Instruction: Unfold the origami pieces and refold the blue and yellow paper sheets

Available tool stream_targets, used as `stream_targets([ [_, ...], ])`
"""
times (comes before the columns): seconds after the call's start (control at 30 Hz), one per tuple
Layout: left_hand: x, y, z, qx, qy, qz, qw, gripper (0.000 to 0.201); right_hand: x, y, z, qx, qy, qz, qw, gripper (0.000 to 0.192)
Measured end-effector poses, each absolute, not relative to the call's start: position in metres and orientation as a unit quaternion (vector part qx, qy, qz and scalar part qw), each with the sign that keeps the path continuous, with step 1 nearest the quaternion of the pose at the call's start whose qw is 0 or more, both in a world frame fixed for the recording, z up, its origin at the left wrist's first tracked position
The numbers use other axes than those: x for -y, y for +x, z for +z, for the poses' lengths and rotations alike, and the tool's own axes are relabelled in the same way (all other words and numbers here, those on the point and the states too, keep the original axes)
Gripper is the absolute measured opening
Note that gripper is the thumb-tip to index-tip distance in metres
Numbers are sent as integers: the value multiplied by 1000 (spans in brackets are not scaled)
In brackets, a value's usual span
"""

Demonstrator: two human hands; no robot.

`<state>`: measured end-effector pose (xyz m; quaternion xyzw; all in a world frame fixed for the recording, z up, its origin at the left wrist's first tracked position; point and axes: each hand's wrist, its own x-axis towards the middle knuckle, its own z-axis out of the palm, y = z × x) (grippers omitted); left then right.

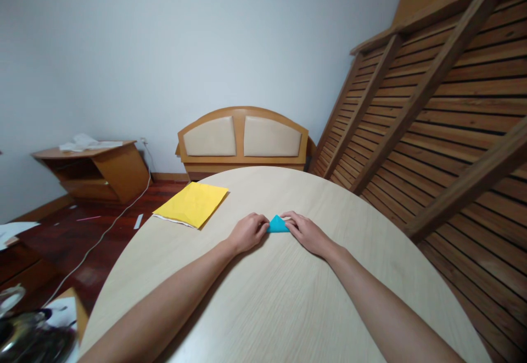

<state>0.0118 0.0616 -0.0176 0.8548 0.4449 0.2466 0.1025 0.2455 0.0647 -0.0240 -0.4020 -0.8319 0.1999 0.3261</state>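
Observation:
Between my two hands lies a small piece of blue paper, folded to a point at the top with a straight lower edge, on the round table. My left hand has its fingers curled around the paper's left corner. At the right corner, my right hand pinches the paper with thumb and fingers. Parts of both corners are hidden under the fingertips. A stack of yellow paper, with a white edge showing beneath, rests on the table to the left of my hands.
Behind the table stands a padded wooden headboard. A slatted wooden frame leans along the right side. At the left, a low wooden cabinet holds white sheets, and a white cable crosses the dark red floor.

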Motion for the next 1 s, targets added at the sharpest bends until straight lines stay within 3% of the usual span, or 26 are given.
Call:
stream_targets([
  [0.17,-61,12,-18,-429,850,276,135,31,-64,245,-25,838,-394,188,327,27],
  [0.6,-68,10,-27,-381,888,248,73,26,-64,244,-23,876,-362,120,296,24],
  [1.0,-65,12,-24,-357,906,221,49,33,-63,245,-22,886,-358,106,276,30],
])
